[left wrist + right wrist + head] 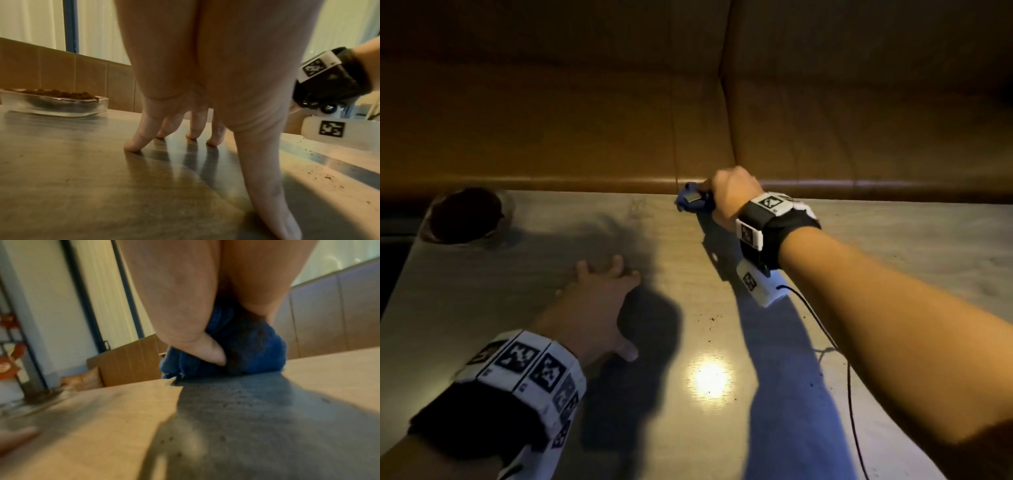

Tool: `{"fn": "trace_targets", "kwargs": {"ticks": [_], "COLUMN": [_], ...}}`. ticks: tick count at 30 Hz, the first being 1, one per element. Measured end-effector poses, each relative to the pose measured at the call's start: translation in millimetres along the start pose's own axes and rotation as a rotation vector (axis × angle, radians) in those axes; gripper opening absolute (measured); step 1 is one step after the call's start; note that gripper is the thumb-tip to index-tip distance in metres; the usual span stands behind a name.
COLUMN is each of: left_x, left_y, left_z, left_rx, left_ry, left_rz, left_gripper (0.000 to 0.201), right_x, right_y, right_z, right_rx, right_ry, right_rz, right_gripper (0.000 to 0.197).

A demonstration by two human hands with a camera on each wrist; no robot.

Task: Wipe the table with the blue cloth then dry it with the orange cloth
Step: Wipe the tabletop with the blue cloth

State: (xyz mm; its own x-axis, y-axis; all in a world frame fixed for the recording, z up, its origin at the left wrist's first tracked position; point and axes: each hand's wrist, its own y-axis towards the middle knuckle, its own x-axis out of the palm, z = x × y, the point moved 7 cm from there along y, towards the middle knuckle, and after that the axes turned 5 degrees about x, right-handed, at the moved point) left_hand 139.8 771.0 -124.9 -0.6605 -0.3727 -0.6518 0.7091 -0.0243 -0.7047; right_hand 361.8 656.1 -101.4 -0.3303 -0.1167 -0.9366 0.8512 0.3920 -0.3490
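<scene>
Because its fingers (207, 352) curl round the bunched blue cloth (246, 353), the right hand (732, 195) can press it down at the table's (893, 240) far edge; the left hand (592, 298), fingertips spread and empty, likely braces nearer, right of a glass dish (55, 102); no orange cloth shows

The dish (467, 216) sits on the table's (551, 428) far left corner, bench (688, 120) behind.

a pale table (893, 246) carries a glass dish (467, 216) at its far left corner, a bunched blue cloth (693, 200) at its far edge and scattered crumbs (710, 318).
</scene>
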Motion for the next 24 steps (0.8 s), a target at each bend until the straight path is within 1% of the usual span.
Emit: {"fn": "trace_targets", "kwargs": {"ticks": [2, 5, 7, 8, 11, 13, 14, 15, 16, 18, 19, 20, 21, 24], "left_x": [1, 1, 2, 2, 4, 4, 3, 2, 1, 3, 3, 3, 3, 3], "left_y": [0, -2, -1, 0, 1, -2, -4, -6, -7, -7, -5, -4, -3, 1], "left_z": [0, 0, 0, -2, -4, -2, -1, -1, -1, -1, -1, -1, 0, -2], "left_rx": [0.008, 0.017, 0.020, 0.025, 0.035, 0.023, 0.021, 0.019, 0.015, 0.022, 0.023, 0.018, 0.009, -0.013], "left_ry": [0.000, -0.009, -0.019, -0.012, -0.010, -0.008, -0.005, -0.004, -0.009, -0.015, -0.011, -0.010, -0.013, 0.001], "left_rz": [0.013, 0.041, 0.069, 0.088, 0.125, 0.128, 0.125, 0.123, 0.120, 0.102, 0.090, 0.074, 0.055, 0.018], "left_gripper": [0.113, 0.107, 0.104, 0.106, 0.117, 0.115, 0.114, 0.114, 0.114, 0.113, 0.112, 0.111, 0.112, 0.115], "right_x": [0, 12, 24, 30, 49, 60, 61, 56, 47, 19, 3, -12, -23, -36], "right_y": [-22, -70, -114, -137, -200, -221, -224, -219, -209, -172, -146, -119, -91, -11], "right_z": [0, -8, -15, -17, -20, -20, -18, -16, -14, -8, -8, -13, -23, -78], "right_rx": [-0.016, -0.146, -0.225, -0.262, -0.326, -0.362, -0.364, -0.359, -0.354, -0.329, -0.313, -0.307, -0.320, -0.430], "right_ry": [-0.003, -0.054, 0.000, 0.047, 0.122, 0.131, 0.174, 0.244, 0.324, 0.427, 0.423, 0.376, 0.302, 0.157], "right_rz": [0.018, -0.012, -0.008, -0.008, -0.076, -0.120, -0.144, -0.155, -0.130, 0.043, 0.127, 0.180, 0.199, 0.138], "right_gripper": [0.034, 0.032, 0.033, 0.033, 0.039, 0.046, 0.047, 0.048, 0.048, 0.048, 0.051, 0.054, 0.057, 0.056]}}
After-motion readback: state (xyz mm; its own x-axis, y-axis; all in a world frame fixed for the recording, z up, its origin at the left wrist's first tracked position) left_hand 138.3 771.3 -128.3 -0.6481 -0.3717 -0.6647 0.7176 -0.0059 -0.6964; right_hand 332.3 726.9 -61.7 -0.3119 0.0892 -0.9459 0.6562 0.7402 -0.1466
